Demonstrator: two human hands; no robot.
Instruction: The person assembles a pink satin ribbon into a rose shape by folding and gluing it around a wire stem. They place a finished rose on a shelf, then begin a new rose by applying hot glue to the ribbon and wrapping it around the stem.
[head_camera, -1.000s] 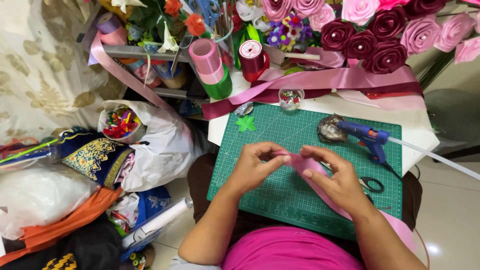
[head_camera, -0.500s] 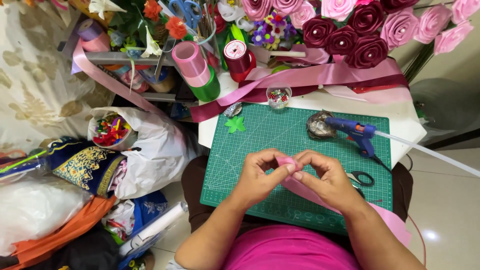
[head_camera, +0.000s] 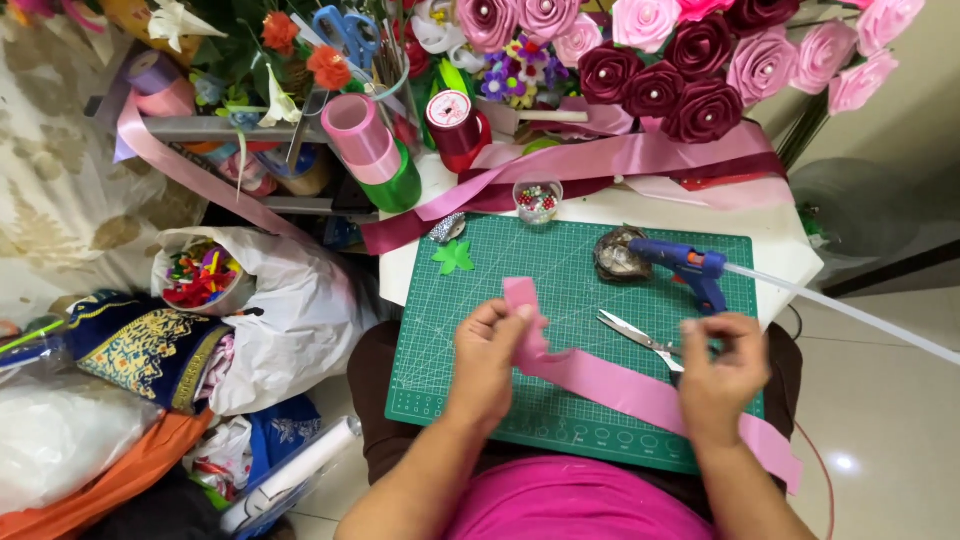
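A green cutting mat (head_camera: 470, 370) covered the white table (head_camera: 780, 250) at mid-frame, with satin roses (head_camera: 650, 75) massed along the top; we saw the left hand (head_camera: 490, 360) pinching the folded end of a pink ribbon (head_camera: 610, 385) at centre; the right hand (head_camera: 725, 375), lower right, closed on the scissors (head_camera: 640, 338) beside a blue glue gun (head_camera: 690, 268); the ribbon trailed down-right across the mat.

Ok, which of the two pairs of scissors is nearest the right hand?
The silver scissors lying open on the green cutting mat, their handles hidden under the right hand. The blue-handled scissors stand upright among the flowers at the back.
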